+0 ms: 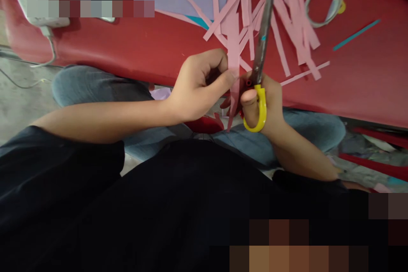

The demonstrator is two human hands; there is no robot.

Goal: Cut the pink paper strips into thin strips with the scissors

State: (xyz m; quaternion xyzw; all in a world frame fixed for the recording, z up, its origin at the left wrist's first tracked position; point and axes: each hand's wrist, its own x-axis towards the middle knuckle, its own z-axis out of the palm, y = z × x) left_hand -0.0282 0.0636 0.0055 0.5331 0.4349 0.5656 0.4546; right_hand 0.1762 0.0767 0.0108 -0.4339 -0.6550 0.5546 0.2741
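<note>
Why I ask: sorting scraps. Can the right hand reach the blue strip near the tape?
Probably yes: only flat pink strips lie toward the blue strip, but the right hand likely must set down its scissors.

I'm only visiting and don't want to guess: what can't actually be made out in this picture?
All in the head view:
Right hand: fingers partly hidden behind the held pink strip, and in shadow.
Scissors: second handle loop mostly hidden by the right hand.
Loose pink strips: cut off by the top edge and overlapping, so uncountable.
Upper left: pixel blocks cover what lies there.
</note>
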